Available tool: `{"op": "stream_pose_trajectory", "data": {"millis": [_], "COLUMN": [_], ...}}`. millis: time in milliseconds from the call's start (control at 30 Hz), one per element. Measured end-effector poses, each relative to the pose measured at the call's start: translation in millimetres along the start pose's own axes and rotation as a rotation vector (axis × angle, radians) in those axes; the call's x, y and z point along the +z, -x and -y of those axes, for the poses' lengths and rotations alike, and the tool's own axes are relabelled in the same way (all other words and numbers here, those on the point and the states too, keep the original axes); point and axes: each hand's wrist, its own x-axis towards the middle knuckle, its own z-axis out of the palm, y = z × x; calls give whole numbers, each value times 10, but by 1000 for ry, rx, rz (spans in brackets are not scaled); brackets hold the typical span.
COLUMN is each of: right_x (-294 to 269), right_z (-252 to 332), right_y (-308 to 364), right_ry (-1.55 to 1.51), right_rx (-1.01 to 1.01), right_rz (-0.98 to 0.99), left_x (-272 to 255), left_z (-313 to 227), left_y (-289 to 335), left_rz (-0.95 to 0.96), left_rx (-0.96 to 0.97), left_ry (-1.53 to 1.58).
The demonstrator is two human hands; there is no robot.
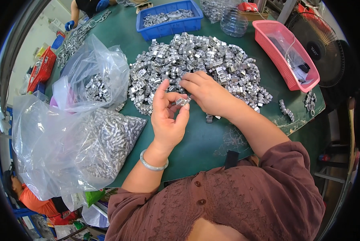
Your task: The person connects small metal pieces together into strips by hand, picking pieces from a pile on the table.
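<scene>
My left hand (166, 120), wearing a pale bangle (153, 162), is closed with thumb and fingers on a small silver metal piece (182, 101). Close by, my right hand (210, 93) lies at the front edge of a big heap of similar silver metal pieces (196, 56). Its fingers are slightly bent and reach left over the heap, with the thumb apart from them; I see nothing held in it. A few loose pieces (209, 118) sit on the green table (200, 148) below my right wrist.
Left of the heap lie a clear plastic bag (107, 144) of metal parts and another open bag (101, 76). Behind stands a blue bin (170, 24); at right, a pink basket (288, 54) and a black fan (318, 52). A gloved person (83, 12) is at the far left.
</scene>
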Motion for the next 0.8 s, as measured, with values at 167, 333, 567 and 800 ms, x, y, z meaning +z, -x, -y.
{"op": "stream_pose_trajectory", "data": {"millis": [167, 333, 567, 800], "right_x": [124, 83, 14, -74], "right_z": [105, 114, 122, 82], "right_y": [14, -23, 12, 20], "right_ry": [307, 252, 93, -60], "right_rx": [-42, -24, 19, 44], "right_rz": [86, 109, 180, 216], "left_x": [-41, -51, -63, -110], "left_z": [13, 8, 13, 51], "left_y": [7, -19, -36, -65], "left_rz": [-32, -56, -106, -114], "left_rx": [27, 64, 179, 308], "left_ry": [-105, -170, -410, -573]}}
